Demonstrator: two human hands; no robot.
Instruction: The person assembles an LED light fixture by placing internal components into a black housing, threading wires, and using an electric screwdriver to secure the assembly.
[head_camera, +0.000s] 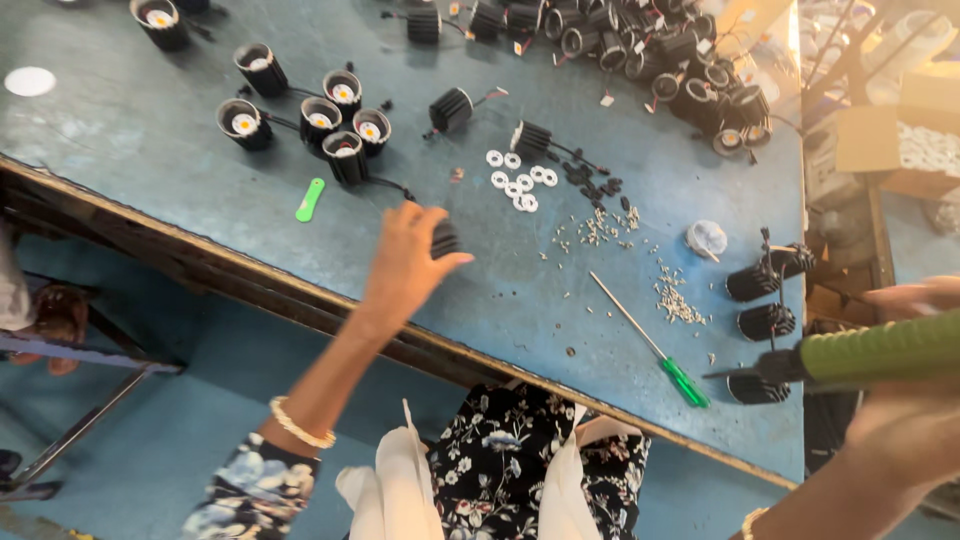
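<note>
From the head camera, your left hand (405, 262) stretches out over the worn blue-green painted work surface (140, 140), its fingers (447, 262) curled around a small black ribbed cylindrical lamp housing (445, 238) that sits on the surface near its front edge; only the housing's right side shows past your hand. Your right hand (905, 430), at the lower right edge of the view, is closed on a thick olive-green tool handle (880, 350) whose black tip (740, 372) points left, level with three more black ribbed housings (765, 322) at the right edge of the surface, seemingly kept ready over them. A green-handled screwdriver (655, 345) lies between your hands, within easy reach. Beyond it are scattered small silver screws (600, 230), a cluster of white plastic rings (517, 180) and, further left, a group of black round lamp cups with white and yellow centres (320, 115). A small green flat plastic strip (310, 200) lies apart, left of your reaching hand.
</note>
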